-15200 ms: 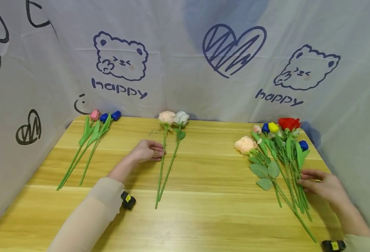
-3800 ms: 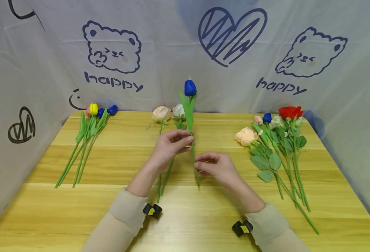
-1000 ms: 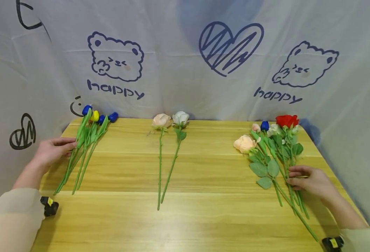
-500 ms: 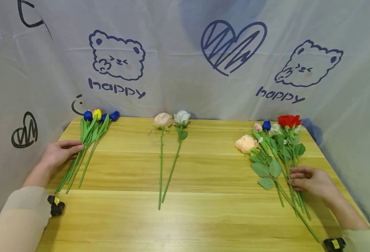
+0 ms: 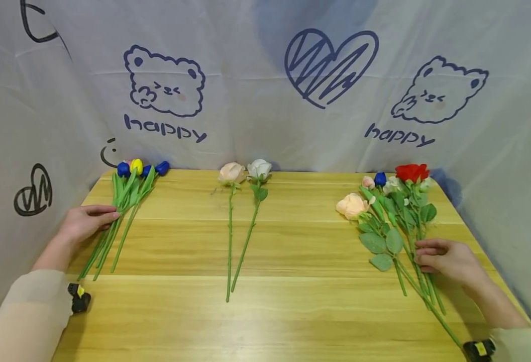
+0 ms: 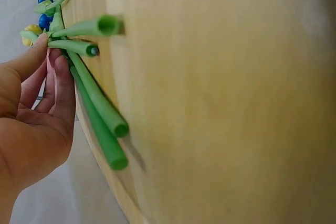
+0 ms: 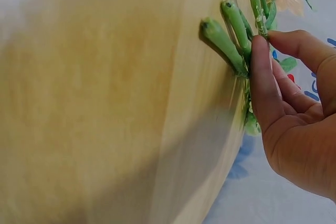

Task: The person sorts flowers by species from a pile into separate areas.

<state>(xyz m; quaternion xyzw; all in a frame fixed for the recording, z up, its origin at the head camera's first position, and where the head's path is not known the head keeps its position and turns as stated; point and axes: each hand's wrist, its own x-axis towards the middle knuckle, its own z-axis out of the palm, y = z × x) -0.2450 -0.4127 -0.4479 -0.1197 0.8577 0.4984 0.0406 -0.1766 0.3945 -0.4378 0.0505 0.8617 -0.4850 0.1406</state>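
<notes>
At the table's left, my left hand [image 5: 86, 222] pinches tulip stems between thumb and fingers, low over the wood. The bunch there has a blue tulip [image 5: 123, 169], a yellow tulip [image 5: 136, 166], more blue ones and a partly hidden pink one. In the left wrist view several green stem ends [image 6: 107, 114] point toward the camera. My right hand [image 5: 450, 261] pinches a rose stem [image 7: 257, 3] in the right-hand pile; which bloom it belongs to I cannot tell. That pile holds a red rose [image 5: 412, 173], a peach rose [image 5: 352, 206], a blue tulip [image 5: 380, 179] and pale blooms.
Mid-table, a pale peach rose [image 5: 231, 173] and a white rose [image 5: 259, 170] lie side by side, stems toward me. A printed cloth [image 5: 247, 110] hangs behind the wooden table [image 5: 292, 311] and along both sides.
The yellow tulip and a blue tulip went from the right pile to the left bunch; both hands held the blue one mid-table. Lately the left hand shifted slightly inward, lowering it beside the yellow.
</notes>
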